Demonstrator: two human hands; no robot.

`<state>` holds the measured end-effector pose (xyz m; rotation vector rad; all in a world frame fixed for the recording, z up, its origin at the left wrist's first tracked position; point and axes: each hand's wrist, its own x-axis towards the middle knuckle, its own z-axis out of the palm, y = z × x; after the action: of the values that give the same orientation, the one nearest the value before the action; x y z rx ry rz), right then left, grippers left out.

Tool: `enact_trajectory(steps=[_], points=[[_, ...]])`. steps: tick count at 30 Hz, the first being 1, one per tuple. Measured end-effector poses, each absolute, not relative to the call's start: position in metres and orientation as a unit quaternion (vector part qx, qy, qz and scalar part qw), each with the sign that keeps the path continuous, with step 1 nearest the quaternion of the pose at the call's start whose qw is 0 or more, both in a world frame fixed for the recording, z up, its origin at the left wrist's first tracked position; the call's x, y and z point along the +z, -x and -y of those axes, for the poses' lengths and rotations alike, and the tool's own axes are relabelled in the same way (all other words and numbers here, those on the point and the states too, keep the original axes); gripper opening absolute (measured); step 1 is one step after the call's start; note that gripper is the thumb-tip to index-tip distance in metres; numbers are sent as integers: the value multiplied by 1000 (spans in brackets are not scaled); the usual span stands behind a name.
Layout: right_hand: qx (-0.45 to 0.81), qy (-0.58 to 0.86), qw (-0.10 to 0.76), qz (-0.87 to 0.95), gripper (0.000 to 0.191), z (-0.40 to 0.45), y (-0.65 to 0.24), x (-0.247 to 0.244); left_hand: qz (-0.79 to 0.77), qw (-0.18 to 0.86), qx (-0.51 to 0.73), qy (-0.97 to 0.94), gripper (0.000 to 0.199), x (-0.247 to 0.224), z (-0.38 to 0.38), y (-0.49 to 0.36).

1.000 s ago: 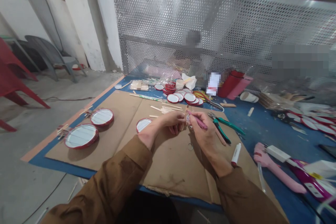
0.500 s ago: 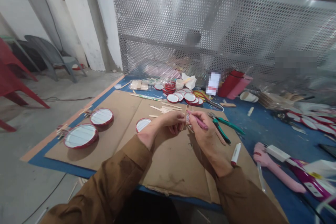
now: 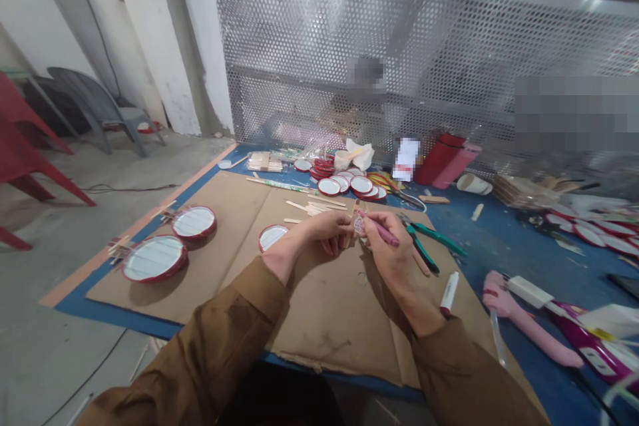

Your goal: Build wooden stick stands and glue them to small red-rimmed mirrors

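Note:
Over the brown cardboard, my left hand has its fingers closed on a small piece with wooden sticks, whose details are too small to tell. Wrapped round a pink pen, my right hand holds its tip against that piece. Loose wooden sticks lie just beyond my left wrist. A white disc with a red rim is partly hidden by my left forearm. Green-handled pliers rest right of my right hand, and a white marker lies nearer me.
Two red-rimmed round pieces with stick ends lie at the left. Stacked discs, scissors and a red bottle stand toward the metal mesh. A pink glue gun and its cable occupy the right side.
My right hand and the pink pen have shifted very slightly to the right, and a little more of the small piece shows. My left hand has barely moved.

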<state>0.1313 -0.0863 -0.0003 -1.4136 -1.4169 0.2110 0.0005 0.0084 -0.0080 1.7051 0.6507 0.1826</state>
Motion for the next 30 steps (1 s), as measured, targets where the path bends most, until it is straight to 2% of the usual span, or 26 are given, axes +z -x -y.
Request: enact_trajectory(steps=[14,30], points=[[88,601,511,608,25,86,-132,-2,-294,598,69,-743,24,-11,-10,0],[111,598,535,586,27,86,-133,-4,-290,612,84,-731,26,-5,-6,0]])
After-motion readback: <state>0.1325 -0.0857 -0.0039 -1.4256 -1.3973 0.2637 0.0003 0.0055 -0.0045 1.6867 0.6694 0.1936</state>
